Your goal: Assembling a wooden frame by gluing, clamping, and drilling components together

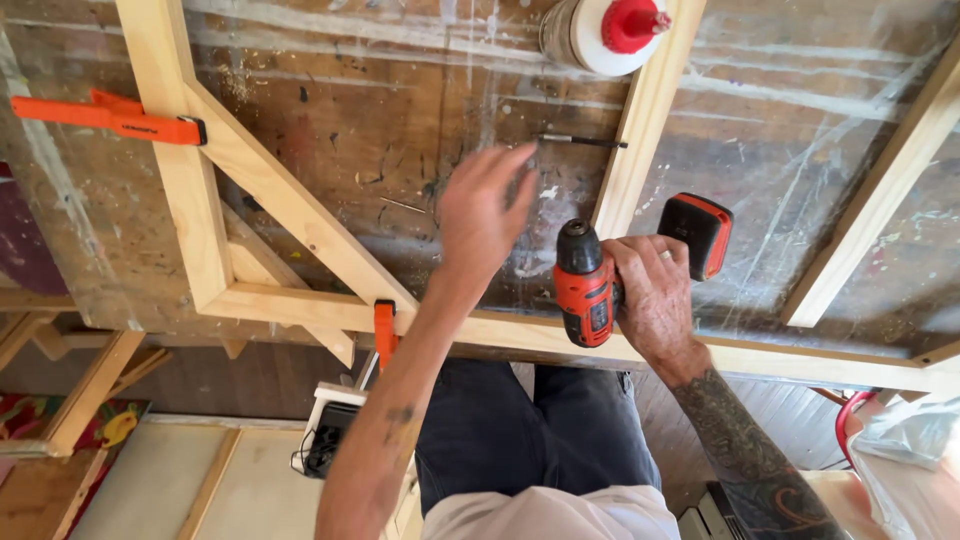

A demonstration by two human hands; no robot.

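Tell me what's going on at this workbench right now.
A person stands over a paint-marked workbench with a pale wooden frame lying on it. The right hand grips an orange and black cordless drill by the frame's near rail. The left hand reaches forward, fingers spread, toward a dark drill bit lying loose on the bench. Orange clamps grip the frame, and a glue bottle stands at the far edge.

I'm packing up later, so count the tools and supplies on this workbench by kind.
Orange clamps: 2, one on the frame's left side, one at the front edge
Cordless drill, in the right hand: 1
Glue bottle with red cap: 1
Loose drill bit: 1
Total: 5
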